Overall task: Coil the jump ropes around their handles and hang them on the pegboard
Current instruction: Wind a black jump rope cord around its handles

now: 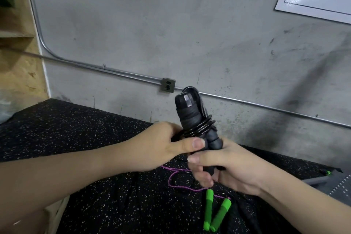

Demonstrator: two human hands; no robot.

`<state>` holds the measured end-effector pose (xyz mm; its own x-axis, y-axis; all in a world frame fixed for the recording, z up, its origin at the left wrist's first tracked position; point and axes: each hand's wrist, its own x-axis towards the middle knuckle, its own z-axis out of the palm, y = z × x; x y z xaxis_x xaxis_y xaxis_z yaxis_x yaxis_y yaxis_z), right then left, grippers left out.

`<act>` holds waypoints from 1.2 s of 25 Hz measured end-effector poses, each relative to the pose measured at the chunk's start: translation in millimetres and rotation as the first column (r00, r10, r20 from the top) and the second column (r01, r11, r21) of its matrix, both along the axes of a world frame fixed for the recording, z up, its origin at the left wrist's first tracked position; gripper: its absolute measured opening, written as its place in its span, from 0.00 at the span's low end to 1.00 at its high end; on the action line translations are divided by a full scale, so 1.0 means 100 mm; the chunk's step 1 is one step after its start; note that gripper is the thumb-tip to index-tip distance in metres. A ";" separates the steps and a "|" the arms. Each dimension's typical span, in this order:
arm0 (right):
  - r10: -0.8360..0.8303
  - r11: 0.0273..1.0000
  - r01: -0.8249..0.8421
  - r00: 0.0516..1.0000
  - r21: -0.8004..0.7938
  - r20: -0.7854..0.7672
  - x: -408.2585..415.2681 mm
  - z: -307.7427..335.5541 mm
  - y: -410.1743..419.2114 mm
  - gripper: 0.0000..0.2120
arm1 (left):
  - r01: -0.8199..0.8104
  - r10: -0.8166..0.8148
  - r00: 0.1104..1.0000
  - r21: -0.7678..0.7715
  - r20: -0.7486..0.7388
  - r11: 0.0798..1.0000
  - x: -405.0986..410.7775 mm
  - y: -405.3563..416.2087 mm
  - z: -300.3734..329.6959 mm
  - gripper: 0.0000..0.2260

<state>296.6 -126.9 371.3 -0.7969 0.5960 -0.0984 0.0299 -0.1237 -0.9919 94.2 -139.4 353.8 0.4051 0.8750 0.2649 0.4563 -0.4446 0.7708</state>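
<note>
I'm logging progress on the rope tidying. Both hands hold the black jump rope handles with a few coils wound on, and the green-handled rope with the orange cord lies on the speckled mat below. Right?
Not quite: the cord of the green-handled rope is purple, not orange, as the head view shows. The rest stands: the left hand and right hand hold the black jump rope handles with a few coils wound on, above the speckled mat.

Bare speckled black mat (76, 138) open left of the hands, green handles (214, 214) and purple cord (174, 176) lying below them, concrete wall (171, 34) and conduit (114, 72) closing off the far side
</note>
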 end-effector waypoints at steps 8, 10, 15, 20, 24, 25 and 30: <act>-0.357 0.863 0.318 0.934 0.393 0.027 0.05 -0.15 0.14 0.08 | -0.230 0.237 0.969 0.086 -0.077 0.969 0.10 -0.04 0.03 0.31; -0.404 0.822 0.357 0.915 0.443 0.012 0.04 -0.16 0.17 0.12 | -0.252 0.262 0.962 0.119 -0.074 0.960 0.11 -0.04 0.00 0.28; -0.530 0.692 0.399 0.847 0.602 0.048 -0.08 -0.30 0.15 0.13 | -0.299 0.300 0.948 0.029 -0.108 0.954 0.21 -0.04 -0.06 0.21; -0.603 0.625 0.400 0.793 0.670 0.089 -0.21 -0.58 0.13 0.02 | -0.340 0.335 0.938 -0.045 -0.086 0.939 0.21 -0.03 -0.10 0.29; -0.613 0.567 0.301 0.776 0.767 0.149 -0.25 -0.54 0.02 0.09 | -0.306 0.304 0.951 -0.033 -0.054 0.951 0.12 0.01 -0.18 0.28; -0.576 0.606 0.276 0.799 0.746 0.173 -0.22 -0.47 0.02 0.12 | -0.280 0.279 0.959 -0.021 -0.045 0.960 0.09 0.01 -0.19 0.30; -0.026 0.987 0.006 0.993 0.163 0.117 0.03 -0.24 0.07 0.31 | -0.030 0.031 0.999 -0.058 0.014 0.998 -0.09 0.03 -0.09 0.37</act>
<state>299.3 -120.3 346.8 -0.7756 0.6245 -0.0923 0.1478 0.0374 -0.9883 85.2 -136.1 345.0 0.3748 0.9009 0.2191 0.4573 -0.3852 0.8016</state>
